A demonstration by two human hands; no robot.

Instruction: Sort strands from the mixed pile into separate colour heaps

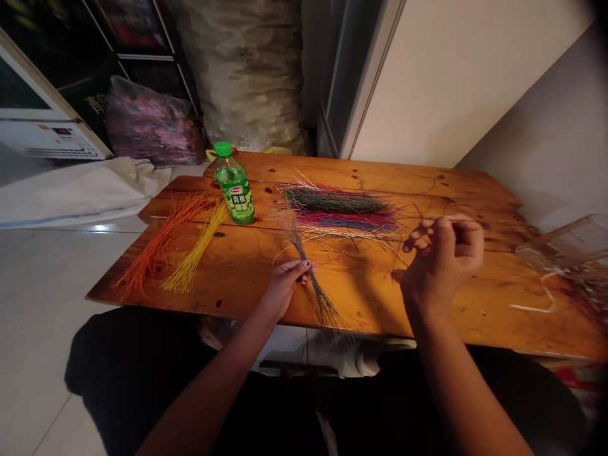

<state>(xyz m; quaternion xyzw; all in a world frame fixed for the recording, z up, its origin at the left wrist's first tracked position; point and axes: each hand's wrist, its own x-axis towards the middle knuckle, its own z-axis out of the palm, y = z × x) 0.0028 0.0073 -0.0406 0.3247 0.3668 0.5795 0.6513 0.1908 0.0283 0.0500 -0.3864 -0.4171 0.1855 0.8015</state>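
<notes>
My left hand (292, 282) pinches a thin bundle of dark strands (319, 292) near its middle, close to the table's front edge. The bundle's ends fan out above and below the fingers. Raised over the right part of the table, my right hand (444, 250) has its thumb and fingers curled together; whatever it holds, if anything, is too small to make out. Between and beyond the hands lies a pile of green, red, purple and white strands (342, 209).
Orange strands (164, 244) and yellow strands (197, 253) lie at the left of the wooden table (266, 304). A green-capped bottle (236, 187) stands behind them. At the right edge are a clear plastic container (570, 244) and a white cord (534, 308).
</notes>
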